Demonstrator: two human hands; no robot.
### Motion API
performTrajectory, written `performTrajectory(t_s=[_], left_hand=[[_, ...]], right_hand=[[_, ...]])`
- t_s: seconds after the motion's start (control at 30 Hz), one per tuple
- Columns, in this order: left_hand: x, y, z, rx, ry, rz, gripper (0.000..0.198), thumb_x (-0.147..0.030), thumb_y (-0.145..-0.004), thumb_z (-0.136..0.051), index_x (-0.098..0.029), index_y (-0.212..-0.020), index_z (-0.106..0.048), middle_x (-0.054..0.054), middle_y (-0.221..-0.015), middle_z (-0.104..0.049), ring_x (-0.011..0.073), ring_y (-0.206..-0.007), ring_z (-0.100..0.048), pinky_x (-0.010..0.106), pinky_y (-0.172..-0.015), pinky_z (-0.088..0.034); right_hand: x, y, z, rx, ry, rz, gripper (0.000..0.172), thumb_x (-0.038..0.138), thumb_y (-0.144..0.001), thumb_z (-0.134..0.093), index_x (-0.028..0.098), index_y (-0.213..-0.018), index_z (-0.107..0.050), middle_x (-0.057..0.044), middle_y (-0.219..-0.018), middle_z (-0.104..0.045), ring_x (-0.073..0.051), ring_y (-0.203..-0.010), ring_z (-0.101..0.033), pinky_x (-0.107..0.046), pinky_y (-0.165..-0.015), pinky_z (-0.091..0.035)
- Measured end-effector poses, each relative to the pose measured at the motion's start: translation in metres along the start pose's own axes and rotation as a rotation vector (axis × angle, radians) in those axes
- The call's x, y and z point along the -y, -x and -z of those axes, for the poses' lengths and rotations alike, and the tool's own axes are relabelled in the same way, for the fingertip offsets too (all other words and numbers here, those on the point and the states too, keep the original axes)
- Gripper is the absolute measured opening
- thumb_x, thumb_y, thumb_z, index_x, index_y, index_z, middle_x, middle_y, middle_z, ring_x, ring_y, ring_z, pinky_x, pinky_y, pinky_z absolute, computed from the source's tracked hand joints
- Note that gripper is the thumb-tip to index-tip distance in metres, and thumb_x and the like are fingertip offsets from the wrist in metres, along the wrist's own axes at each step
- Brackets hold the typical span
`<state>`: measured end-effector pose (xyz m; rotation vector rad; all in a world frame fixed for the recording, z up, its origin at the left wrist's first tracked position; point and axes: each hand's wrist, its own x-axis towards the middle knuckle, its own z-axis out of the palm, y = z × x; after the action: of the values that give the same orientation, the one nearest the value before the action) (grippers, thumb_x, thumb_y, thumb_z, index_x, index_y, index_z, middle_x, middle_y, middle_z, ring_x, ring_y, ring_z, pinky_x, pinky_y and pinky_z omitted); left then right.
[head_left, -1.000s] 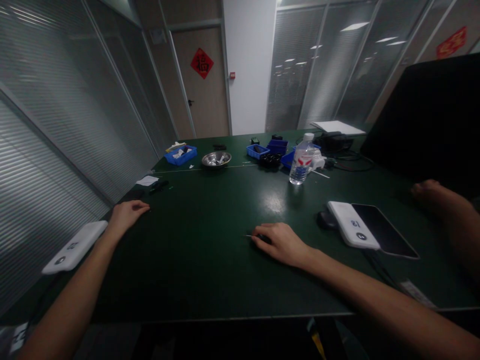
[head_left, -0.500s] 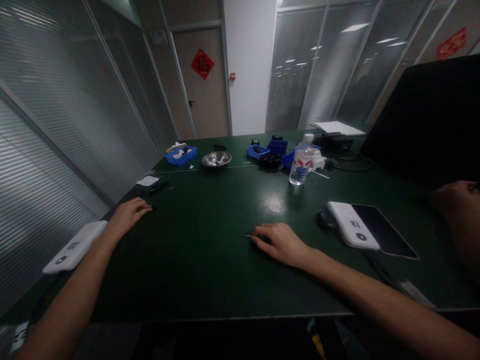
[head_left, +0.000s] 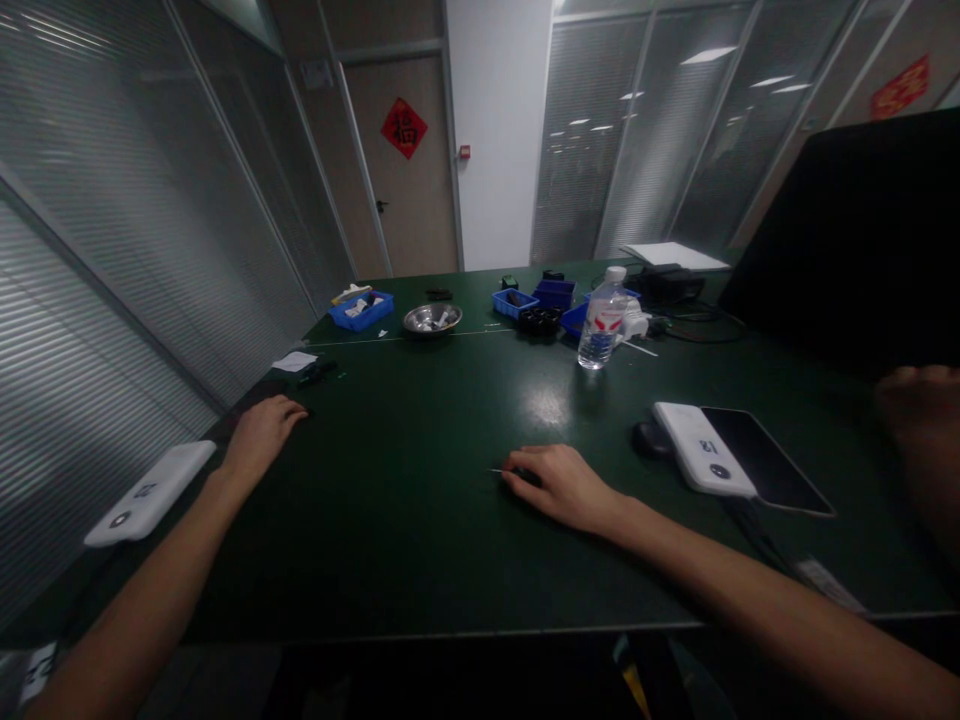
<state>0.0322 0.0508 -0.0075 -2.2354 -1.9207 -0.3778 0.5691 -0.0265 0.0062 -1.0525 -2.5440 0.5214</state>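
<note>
My right hand (head_left: pixel 555 485) rests on the dark green table, its fingers curled round a thin tool (head_left: pixel 495 470). A narrow metallic shaft sticks out to the left of the fingertips; the dark rest of the tool is mostly covered by the hand. On the left, my left hand (head_left: pixel 264 432) is held low over the table with its fingers bent together. Something small and dark shows at those fingertips, too dim to name. Nearest to that hand are a dark object (head_left: pixel 318 373) and a white paper (head_left: pixel 295 361) just beyond it.
A water bottle (head_left: pixel 602 325) stands upright beyond my right hand. Farther back are a metal bowl (head_left: pixel 433 331), a blue tray (head_left: pixel 362 318) and several other blue bins. White power banks (head_left: pixel 150 495) lie at both sides. At the right edge, another person's hand (head_left: pixel 921 400) is blurred.
My left hand has turned slightly, its fingertips a little farther right. My right hand keeps its place with the thin tool. The other person's hand at the right edge has moved.
</note>
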Motion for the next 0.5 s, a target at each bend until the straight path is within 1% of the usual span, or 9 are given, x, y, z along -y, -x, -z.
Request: performTrajectory(t_s=[0.23,0.33,0.4,0.5], left_hand=[[-0.014,0.000,0.004,0.024,-0.029,0.036,0.039,-0.038,-0.095,-0.043,-0.019,-0.103,-0.076,0.013,-0.109,-0.073,0.0309,-0.100,-0.067,0.043,-0.092,-0.050],[-0.014,0.000,0.005,0.039,-0.037,0.025,0.038,-0.038,-0.096,-0.043,-0.018,-0.103,-0.075,0.014,-0.107,-0.072,0.0304,-0.098,-0.067,0.041,-0.089,-0.051],[-0.012,0.001,0.004,0.034,-0.056,0.023,0.038,-0.037,-0.096,-0.043,-0.017,-0.104,-0.075,0.014,-0.107,-0.071,0.0303,-0.098,-0.067,0.040,-0.085,-0.051],[-0.012,0.001,0.002,0.026,-0.060,0.032,0.037,-0.037,-0.096,-0.044,-0.017,-0.107,-0.073,0.014,-0.110,-0.070,0.0302,-0.099,-0.066,0.039,-0.084,-0.051]], right_hand=[[0.000,-0.001,-0.001,0.004,0.018,-0.005,0.024,0.035,-0.104,-0.050,0.022,-0.108,-0.069,-0.004,-0.092,-0.069,-0.016,-0.077,-0.063,-0.026,-0.069,-0.041],[0.001,-0.001,0.000,0.004,0.026,-0.004,0.024,0.035,-0.104,-0.050,0.022,-0.108,-0.070,-0.003,-0.092,-0.069,-0.016,-0.076,-0.062,-0.027,-0.068,-0.041],[0.001,0.000,0.000,0.006,0.023,-0.001,0.024,0.035,-0.104,-0.050,0.022,-0.108,-0.070,-0.004,-0.093,-0.069,-0.016,-0.077,-0.063,-0.027,-0.068,-0.041],[0.000,0.000,-0.001,0.001,0.019,0.003,0.024,0.034,-0.104,-0.051,0.021,-0.109,-0.070,-0.004,-0.093,-0.070,-0.016,-0.077,-0.063,-0.027,-0.070,-0.041]])
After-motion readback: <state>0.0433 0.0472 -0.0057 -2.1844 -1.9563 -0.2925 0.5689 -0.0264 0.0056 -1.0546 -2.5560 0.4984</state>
